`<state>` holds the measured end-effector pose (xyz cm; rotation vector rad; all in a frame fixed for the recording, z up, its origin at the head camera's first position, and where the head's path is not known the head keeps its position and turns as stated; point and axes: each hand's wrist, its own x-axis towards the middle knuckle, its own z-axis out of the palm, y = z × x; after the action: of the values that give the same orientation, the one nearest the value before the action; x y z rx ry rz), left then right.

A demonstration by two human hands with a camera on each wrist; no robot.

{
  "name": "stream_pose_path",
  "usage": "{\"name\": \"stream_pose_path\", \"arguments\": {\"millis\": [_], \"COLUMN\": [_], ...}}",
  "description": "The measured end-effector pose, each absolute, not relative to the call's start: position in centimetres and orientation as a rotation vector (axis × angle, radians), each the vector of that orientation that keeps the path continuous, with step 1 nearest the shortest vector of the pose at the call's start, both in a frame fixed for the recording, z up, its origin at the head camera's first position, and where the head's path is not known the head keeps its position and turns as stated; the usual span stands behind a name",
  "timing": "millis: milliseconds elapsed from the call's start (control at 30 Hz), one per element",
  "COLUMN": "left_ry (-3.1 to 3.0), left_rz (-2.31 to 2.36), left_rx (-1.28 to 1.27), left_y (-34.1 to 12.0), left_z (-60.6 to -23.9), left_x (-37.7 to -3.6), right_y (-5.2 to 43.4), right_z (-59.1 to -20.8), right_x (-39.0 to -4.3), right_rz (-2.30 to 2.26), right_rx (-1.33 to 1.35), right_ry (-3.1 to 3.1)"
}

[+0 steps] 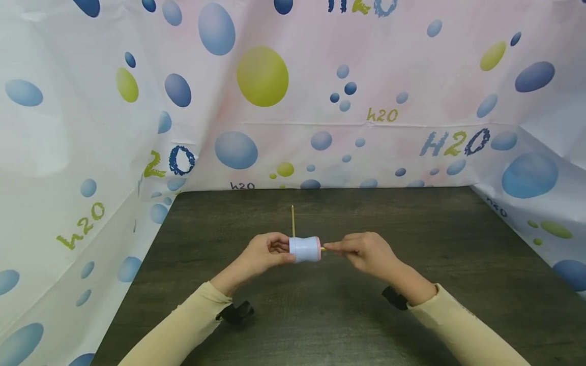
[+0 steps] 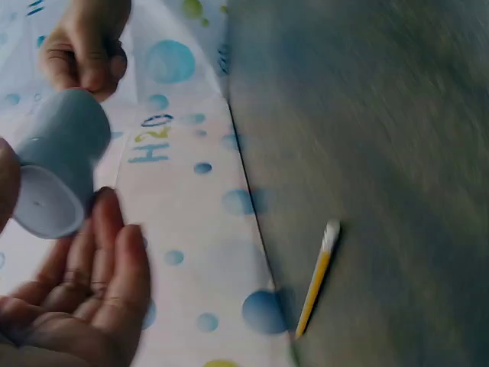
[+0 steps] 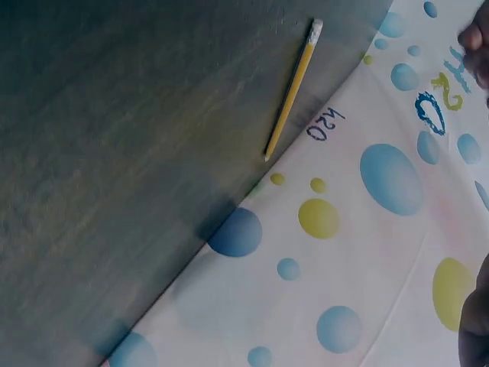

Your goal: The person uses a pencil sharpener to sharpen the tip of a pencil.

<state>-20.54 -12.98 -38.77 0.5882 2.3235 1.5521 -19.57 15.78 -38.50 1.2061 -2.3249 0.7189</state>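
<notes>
The left hand holds a small blue sharpener above the middle of the dark bench, fingers curled round its left end. The right hand pinches a yellow pencil with its tip at the sharpener's right end. This looks like the sharpening step; turning the pencil seems to come next. A spare pencil lies just behind.

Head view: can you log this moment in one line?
left hand: grips blue sharpener | right hand: pinches pencil at sharpener | spare pencil: on table
</notes>
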Motion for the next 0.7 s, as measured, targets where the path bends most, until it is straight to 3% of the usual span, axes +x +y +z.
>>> {"name": "stream_pose_path", "arguments": {"millis": [267,367,500,700], "left_ry": [3.010,3.064,3.041,2.581], "left_rz": [1.010,0.954,0.985,1.378], "left_rx": [1.590,1.756,1.606,0.915], "left_y": [-13.4,-13.5,-13.3,-13.1], "left_z": [-39.2,-39.4,-39.1,-37.9], "left_x": [-20.0,-20.2,-20.2,-20.3], "right_y": [16.1,16.0,15.8,15.6], "right_z": [-37.8,-38.0,-38.1,-37.9], "right_x": [-20.1,-20.6,-20.5,-19.8], "right_rz": [1.445,1.557,1.499,0.997], "right_rx": [0.997,0.951,0.926,1.030], "right_ry": [-2.878,-2.912,-2.873,-2.598]}}
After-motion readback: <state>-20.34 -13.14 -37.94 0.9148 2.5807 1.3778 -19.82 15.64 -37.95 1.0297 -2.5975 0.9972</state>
